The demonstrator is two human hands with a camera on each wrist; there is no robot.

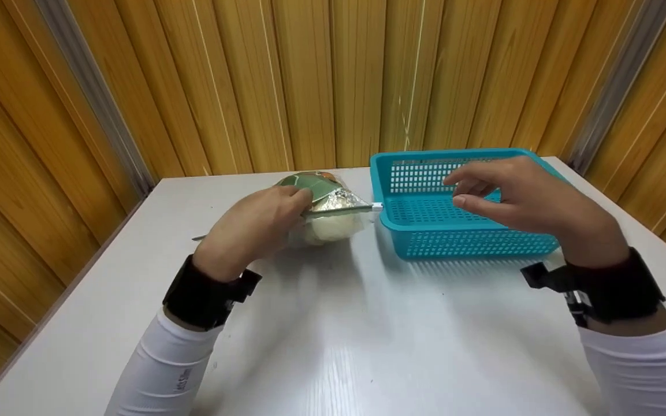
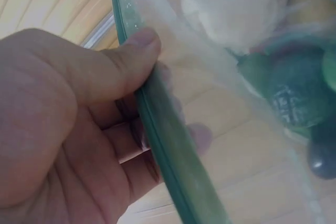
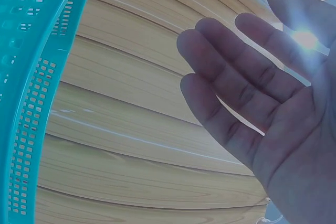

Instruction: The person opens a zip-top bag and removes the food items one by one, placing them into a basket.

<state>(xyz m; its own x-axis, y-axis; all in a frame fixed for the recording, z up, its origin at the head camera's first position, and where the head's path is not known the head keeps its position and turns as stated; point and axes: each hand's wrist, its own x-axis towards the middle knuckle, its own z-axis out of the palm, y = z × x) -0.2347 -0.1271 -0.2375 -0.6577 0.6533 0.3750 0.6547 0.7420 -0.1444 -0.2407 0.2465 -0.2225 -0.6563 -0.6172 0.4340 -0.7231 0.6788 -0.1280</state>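
My left hand [image 1: 257,225] pinches a clear zip bag [image 2: 210,103] along its green zip edge [image 1: 341,211], thumb on the near side and fingers behind. A white slider [image 1: 377,207] sits at the zip's right end, close by the basket's left rim. Inside the bag show a white round item [image 2: 236,9], dark green shapes [image 2: 296,87] and something orange-brown [image 2: 312,6]. Over the turquoise basket [image 1: 477,245] hovers my right hand [image 1: 520,193], fingers loosely bent and holding nothing. In the right wrist view its palm faces the camera.
The perforated basket stands at the back right of the white table [image 1: 333,341]. Wood-look panel walls [image 1: 356,81] rise behind the table and at both sides. A thin dark tip [image 1: 198,238] pokes out left of my left hand.
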